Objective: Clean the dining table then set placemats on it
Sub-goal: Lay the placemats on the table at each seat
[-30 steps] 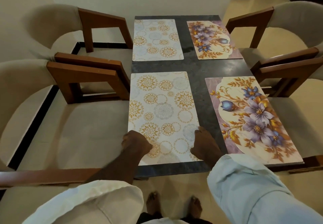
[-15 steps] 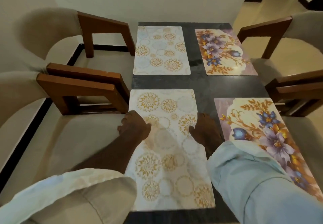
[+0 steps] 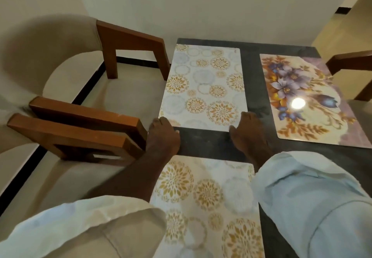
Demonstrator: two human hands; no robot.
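As the near mat (image 3: 203,197) and floral mat (image 3: 314,116) lie on the desk (image 3: 209,145), setting looks nearly done.
Left hand (image 3: 163,137) and right hand (image 3: 249,135) touch the far circle mat (image 3: 205,88) at its near corners, grips released (fingers flat); probably only straightening left.

1. a home dining room: a dark stone-topped table (image 3: 203,143) stands with one end against a plain cream wall (image 3: 201,6).
2. patterned mats mark the seats: a far medallion placemat (image 3: 207,88), a near medallion placemat (image 3: 207,201) and a floral placemat (image 3: 314,104).
3. beige upholstered chairs with brown wooden arms are drawn up along the left side: a far left chair (image 3: 130,46) and a near left chair (image 3: 70,135). a right chair arm (image 3: 350,60) shows opposite.
4. a dark skirting strip (image 3: 88,90) runs along the wall's foot, as in a house.
5. a pale passage (image 3: 342,26) opens at the upper right.
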